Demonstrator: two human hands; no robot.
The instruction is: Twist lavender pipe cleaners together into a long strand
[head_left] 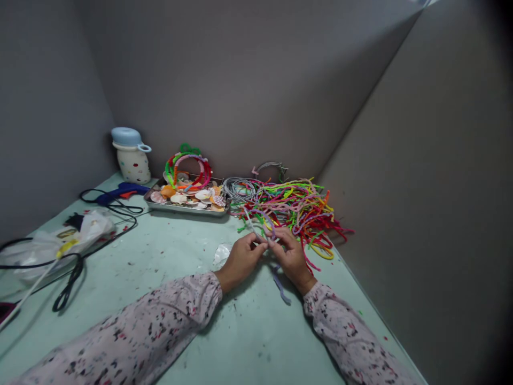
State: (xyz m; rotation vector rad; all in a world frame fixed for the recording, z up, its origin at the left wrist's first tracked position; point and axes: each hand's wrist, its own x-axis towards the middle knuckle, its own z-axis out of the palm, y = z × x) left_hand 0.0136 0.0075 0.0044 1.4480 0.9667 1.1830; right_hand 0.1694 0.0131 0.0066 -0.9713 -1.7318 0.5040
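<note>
Over the middle of the table my two hands meet, fingertips pinched close together. My left hand (243, 255) is closed on a grey wire (250, 220) that slants up and away from the fingers. My right hand (294, 258) pinches a purple pipe cleaner (281, 289); one part arcs above the fingers and a loose tail hangs below, near the tabletop. Fingers hide where wire and pipe cleaner meet. Just left of my left hand lies a clear, shiny round piece (222, 253). Beyond my hands spreads a heap of colourful pipe cleaners (296, 206).
A metal tray (188, 209) holds seashells and pipe-cleaner-wrapped rings (208, 174). Grey wire coils (240, 188) lie beside it. At the back left stand a blue-lidded bottle (134, 163) and a blue glue gun (120, 192). Black cables (74, 278) and a plastic bag (94, 230) occupy the left.
</note>
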